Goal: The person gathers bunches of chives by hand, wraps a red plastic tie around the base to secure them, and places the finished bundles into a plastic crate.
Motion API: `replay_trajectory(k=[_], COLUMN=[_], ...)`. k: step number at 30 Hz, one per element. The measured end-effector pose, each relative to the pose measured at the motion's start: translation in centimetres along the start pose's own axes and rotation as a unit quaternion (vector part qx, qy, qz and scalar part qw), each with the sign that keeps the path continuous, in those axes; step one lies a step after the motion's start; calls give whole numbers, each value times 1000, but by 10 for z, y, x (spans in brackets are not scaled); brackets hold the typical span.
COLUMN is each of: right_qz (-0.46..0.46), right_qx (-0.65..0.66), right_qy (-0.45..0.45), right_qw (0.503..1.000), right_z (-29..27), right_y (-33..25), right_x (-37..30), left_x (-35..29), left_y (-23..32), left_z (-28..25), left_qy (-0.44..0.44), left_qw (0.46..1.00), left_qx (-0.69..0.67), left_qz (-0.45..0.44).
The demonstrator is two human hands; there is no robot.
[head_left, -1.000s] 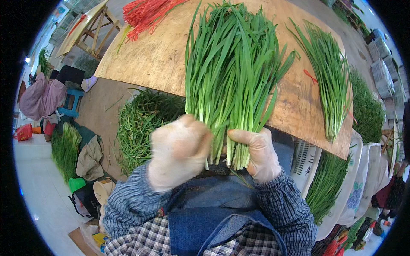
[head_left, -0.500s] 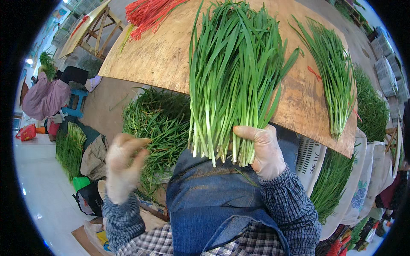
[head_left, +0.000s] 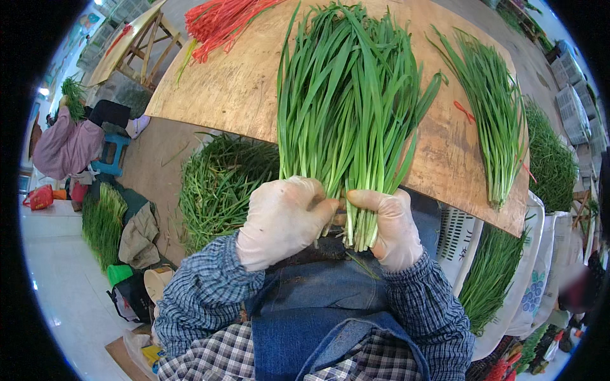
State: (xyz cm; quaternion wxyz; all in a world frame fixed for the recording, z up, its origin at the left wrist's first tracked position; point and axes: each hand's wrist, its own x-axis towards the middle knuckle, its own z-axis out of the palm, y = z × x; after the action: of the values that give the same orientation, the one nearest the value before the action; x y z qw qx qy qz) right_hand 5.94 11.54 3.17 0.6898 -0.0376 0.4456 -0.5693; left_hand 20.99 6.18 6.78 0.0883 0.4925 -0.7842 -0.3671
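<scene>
- We see the left hand (head_left: 283, 219), in a thin pale glove, closed on the lower end of a thick bunch of long flat green chive leaves (head_left: 349, 120), its fingers wrapped around the stems from the left side.
- The right hand (head_left: 389, 225), in the same kind of glove, is clamped on the same bunch from the right, with the thumb pointing toward the left hand; the two hands almost touch.
- The bunch is held at the near edge of the light brown wooden counter (head_left: 241, 82), and its leaves fan out over the board, away from us.
- The cut ends of the stems stick out under the hands, above a blue denim apron (head_left: 318, 311).
- On the right part of the counter a smaller bundle of the same green leaves (head_left: 492, 127) lies apart from the held one.
- At the far left edge of the counter lies a heap of thin red ties (head_left: 219, 22).
- Below the counter, on the left, a loose pile of green leaves (head_left: 219, 184) lies on the floor.
- Far to the left, another person in pink clothing (head_left: 63, 143) is sitting.
</scene>
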Motion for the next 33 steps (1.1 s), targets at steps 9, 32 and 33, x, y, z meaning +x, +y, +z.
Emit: replay_trajectory(k=[9,32,33], right_qz=[8,-2,5], right_qx=[12,1,14], right_qy=[15,15,0], right_qw=[1000,1000,1000], right_z=[-2,-21,-18], right_y=[1,5,3], right_x=[2,13,10], left_x=[-14,-20,-10], left_y=[0,-123,-110], left_z=[-38,-29,-32], left_qy=[-16,4,-49], left_qw=[985,973,965], left_qx=[-169,-196,-238], left_qz=[-38,-124,-102])
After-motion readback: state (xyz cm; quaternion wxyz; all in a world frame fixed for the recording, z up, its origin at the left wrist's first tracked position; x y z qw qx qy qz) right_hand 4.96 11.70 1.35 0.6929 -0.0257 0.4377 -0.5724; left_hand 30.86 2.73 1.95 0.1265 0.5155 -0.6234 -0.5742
